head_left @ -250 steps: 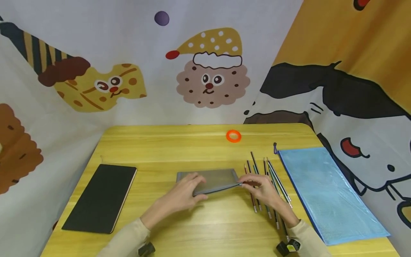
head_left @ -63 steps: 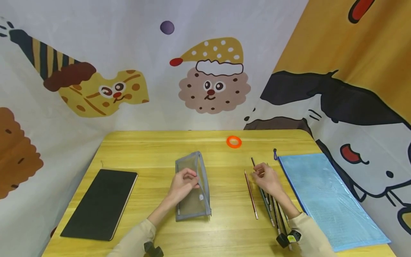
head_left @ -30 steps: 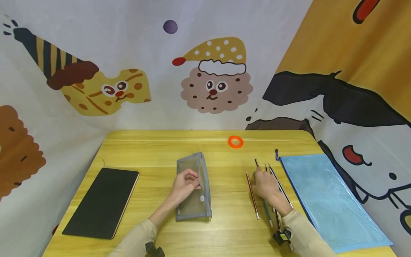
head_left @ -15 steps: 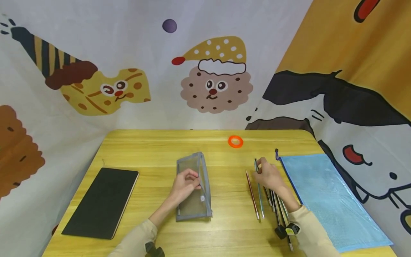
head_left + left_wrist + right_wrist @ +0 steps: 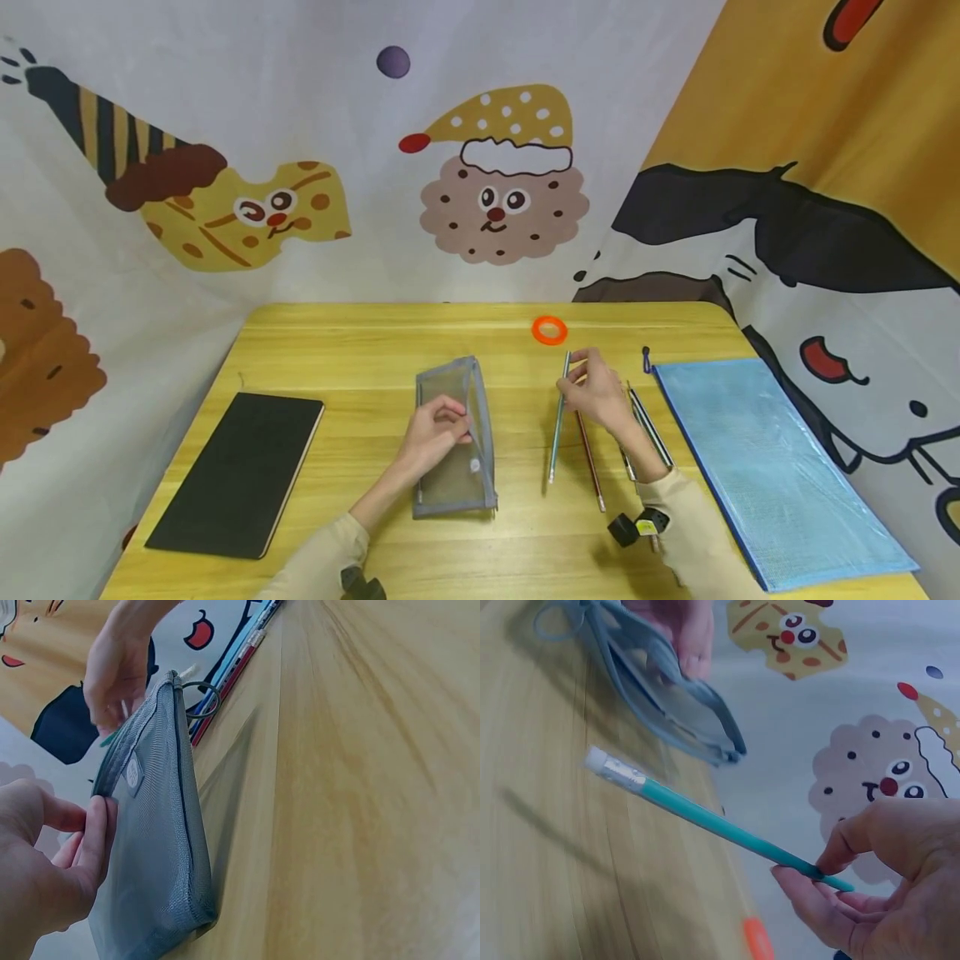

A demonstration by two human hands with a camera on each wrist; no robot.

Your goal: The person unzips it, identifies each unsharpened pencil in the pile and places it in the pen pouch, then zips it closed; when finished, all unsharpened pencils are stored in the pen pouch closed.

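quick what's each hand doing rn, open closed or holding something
Left hand: holding the grey mesh pouch, pinched.
Right hand: holding a teal pencil, pinched.

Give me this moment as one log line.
left hand: pinches grey mesh zip pouch | right hand: holds teal pencil above table | pouch: open

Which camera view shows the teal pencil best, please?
The right wrist view: the teal pencil is large there, with its white eraser and silvery band clear. The head view shows it small; the left wrist view, at most a green sliver by the grey pouch.
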